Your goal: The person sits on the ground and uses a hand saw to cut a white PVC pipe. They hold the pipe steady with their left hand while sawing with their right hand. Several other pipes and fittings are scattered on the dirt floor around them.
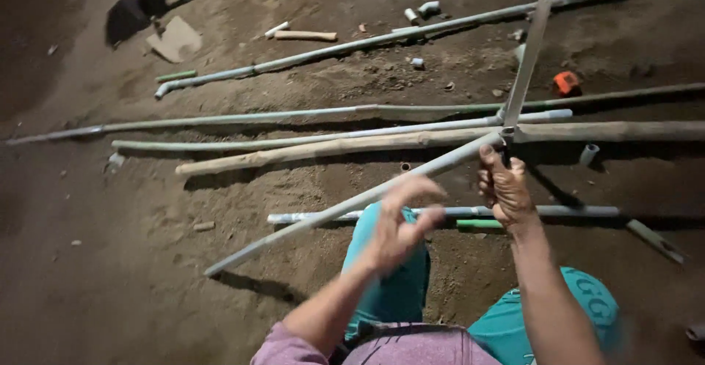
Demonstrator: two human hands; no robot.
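The right hand (505,189) is closed around the dark handle of a hacksaw (526,64), whose long metal frame rises away from the person toward the far right. The blade end sits on a grey pipe (352,205) that slants from the near left up to the saw, its raised end level with the right hand. The left hand (400,225) hovers just above that pipe — fingers loosely spread, holding nothing, and blurred.

With the left hand off it, the pipe looks unsupported; it could roll or swing under the saw's weight, and the blade might skid toward the teal-clad knees (389,277) below.

Behind lie a thick bamboo pole (308,152) and several more long pipes across the dirt ground (110,262). No packages or signs show — only a flat piece of cardboard (175,40) at the far left and a small orange object (566,82) at the far right.
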